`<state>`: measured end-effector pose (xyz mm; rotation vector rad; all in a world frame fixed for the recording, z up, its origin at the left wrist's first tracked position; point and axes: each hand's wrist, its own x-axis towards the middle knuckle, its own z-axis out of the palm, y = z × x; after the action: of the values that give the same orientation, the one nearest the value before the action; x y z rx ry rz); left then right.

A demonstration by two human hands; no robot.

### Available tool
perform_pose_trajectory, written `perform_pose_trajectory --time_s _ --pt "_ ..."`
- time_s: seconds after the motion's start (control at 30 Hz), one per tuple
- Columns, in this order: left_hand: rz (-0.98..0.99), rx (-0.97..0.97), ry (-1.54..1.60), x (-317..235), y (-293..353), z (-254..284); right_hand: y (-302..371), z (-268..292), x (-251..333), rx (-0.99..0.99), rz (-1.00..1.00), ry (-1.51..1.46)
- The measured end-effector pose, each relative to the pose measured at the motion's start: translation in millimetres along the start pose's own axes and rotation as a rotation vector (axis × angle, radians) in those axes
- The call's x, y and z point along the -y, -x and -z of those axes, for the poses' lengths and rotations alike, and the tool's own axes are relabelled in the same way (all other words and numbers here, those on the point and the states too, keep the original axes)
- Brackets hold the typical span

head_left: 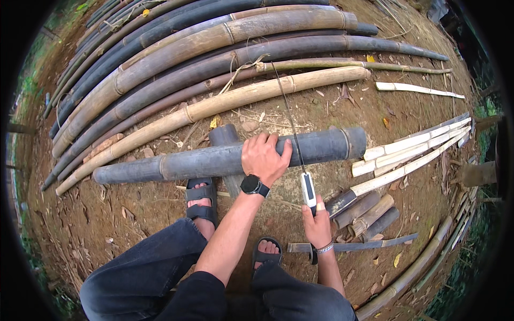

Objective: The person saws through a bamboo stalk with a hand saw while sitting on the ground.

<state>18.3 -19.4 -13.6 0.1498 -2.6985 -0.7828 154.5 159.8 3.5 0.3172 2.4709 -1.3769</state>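
A thick dark grey bamboo pole (209, 159) lies crosswise before me, over a short dark bamboo piece (224, 135) that shows behind and below it. My left hand (265, 159), with a black watch at the wrist, grips the pole from above, right of its middle. In my right hand (317, 227) is the handle of a hand saw (308, 190), light grey and black. Its thin blade points away from me and crosses the pole just right of my left hand. Whether the teeth have cut in, I cannot tell.
Many long bamboo poles (176, 40) lie side by side at the back, a pale pole (235, 100) nearest. To the right are pale split strips (412, 147) and several short cut pieces (373, 215). My sandalled feet (202, 200) stand close to the pole.
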Motion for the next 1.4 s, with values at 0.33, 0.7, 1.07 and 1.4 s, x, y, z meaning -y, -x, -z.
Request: perform_pose_trajectory --time_s 0.33,0.7,1.07,1.4 --pt "-0.002 -0.013 0.0 -1 -1 1 9 -4 -9 -0.044 0.072 0.014" --pt "-0.03 -0.102 0.039 0 1 -5 12 -1 -21 -0.023 0.021 0.027" --pt "0.002 -0.043 0.005 0 -3 0 19 -1 -5 -0.052 0.086 0.028" --pt "-0.006 -0.062 0.021 0 2 1 16 -3 -18 -0.013 0.018 0.016"
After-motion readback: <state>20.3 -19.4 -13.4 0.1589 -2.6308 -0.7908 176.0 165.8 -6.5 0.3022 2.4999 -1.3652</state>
